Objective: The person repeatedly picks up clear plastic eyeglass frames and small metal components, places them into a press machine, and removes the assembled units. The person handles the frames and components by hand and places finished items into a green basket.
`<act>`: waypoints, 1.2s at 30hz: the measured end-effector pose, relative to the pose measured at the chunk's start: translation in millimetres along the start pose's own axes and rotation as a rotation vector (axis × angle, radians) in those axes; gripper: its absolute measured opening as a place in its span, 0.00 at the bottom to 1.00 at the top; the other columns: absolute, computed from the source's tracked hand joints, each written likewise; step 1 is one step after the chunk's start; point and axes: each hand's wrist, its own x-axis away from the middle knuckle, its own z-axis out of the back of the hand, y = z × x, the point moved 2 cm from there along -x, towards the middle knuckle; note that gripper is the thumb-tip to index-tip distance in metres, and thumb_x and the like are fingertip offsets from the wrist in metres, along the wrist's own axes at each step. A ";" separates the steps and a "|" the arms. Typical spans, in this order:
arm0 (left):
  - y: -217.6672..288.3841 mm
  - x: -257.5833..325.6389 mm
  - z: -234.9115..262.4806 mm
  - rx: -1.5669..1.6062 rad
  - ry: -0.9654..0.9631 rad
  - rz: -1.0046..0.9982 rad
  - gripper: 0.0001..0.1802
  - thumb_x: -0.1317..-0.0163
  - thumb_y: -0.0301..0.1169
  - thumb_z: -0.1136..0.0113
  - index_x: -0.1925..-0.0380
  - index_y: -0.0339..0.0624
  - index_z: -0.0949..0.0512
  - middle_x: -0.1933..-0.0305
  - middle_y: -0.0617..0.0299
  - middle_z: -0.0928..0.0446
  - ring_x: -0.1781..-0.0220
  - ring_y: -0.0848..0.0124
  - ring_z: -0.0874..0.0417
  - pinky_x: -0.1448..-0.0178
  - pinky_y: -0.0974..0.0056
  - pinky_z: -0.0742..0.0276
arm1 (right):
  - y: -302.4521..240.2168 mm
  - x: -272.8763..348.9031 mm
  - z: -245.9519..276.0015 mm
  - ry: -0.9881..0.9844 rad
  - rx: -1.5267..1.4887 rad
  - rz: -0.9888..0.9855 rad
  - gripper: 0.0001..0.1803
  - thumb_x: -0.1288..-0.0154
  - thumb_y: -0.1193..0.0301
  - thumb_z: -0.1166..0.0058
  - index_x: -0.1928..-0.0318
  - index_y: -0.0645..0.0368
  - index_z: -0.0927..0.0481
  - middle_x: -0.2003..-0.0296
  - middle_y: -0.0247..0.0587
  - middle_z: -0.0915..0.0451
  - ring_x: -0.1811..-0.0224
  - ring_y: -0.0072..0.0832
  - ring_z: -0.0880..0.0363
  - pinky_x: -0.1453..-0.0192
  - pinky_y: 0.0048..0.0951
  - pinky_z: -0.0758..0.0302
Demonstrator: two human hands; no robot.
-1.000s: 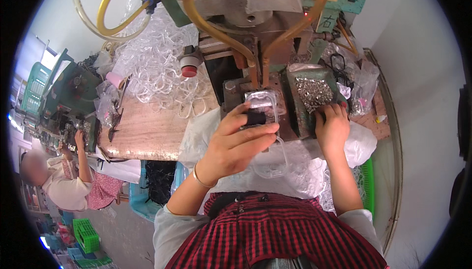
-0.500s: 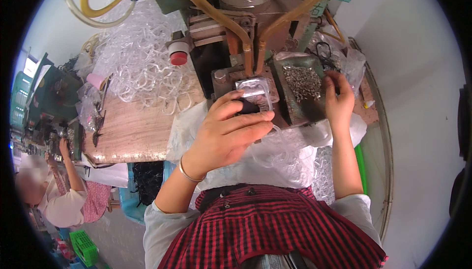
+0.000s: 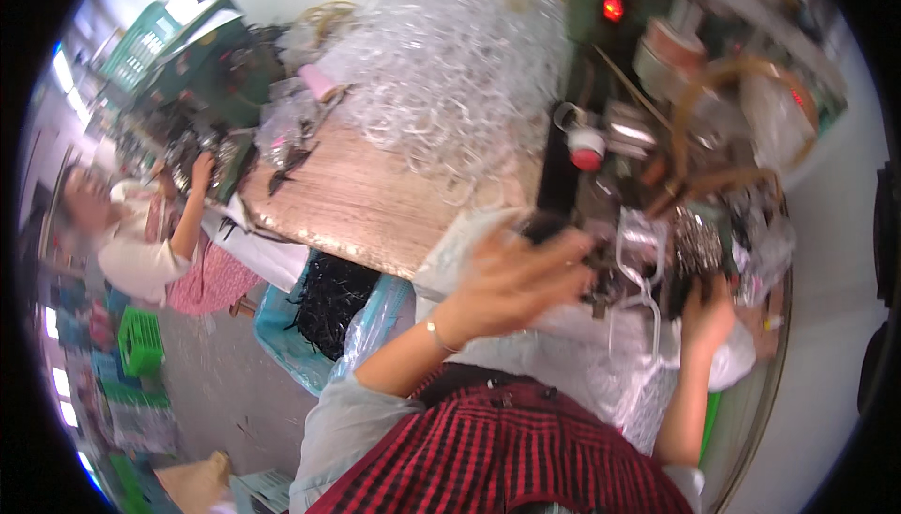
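A clear plastic eyeglass frame (image 3: pixel 644 278) lies over the small metal fixture of the press, one rim on the fixture and the other hanging toward me. My left hand (image 3: pixel 521 279) is just left of it, blurred by motion, fingers stretched out and apart, with no grip on the frame visible. A dark patch (image 3: pixel 544 226) shows by its upper fingers; I cannot make out what it is. Over the near edge of a tray of small metal parts (image 3: pixel 699 242) is my right hand (image 3: pixel 709 319). Its fingertips are blurred against the dark tray, so any hold is hidden.
A big heap of clear plastic frames (image 3: pixel 450 73) covers the back of the wooden table (image 3: pixel 347 190). The press has a red button (image 3: pixel 587 150) and hoses. Left below stands a blue-lined bin (image 3: pixel 267 331) of black pieces. A co-worker (image 3: pixel 141 223) sits at far left.
My view has swung left, so the press now appears farther right and tilted. My left hand has come away from the frame on the fixture, and its fingers have straightened. My right hand remains by the parts tray.
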 end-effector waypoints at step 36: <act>-202.2 65.6 -35.9 -0.429 -0.447 0.348 0.10 0.49 0.27 0.33 0.65 0.49 0.12 0.45 0.56 0.19 0.39 0.46 0.24 0.38 0.50 0.25 | -112.7 -39.7 7.7 -0.071 -1.365 -0.095 0.27 0.42 0.85 0.36 0.41 0.63 0.26 0.65 0.29 0.21 0.59 0.18 0.23 0.49 0.19 0.27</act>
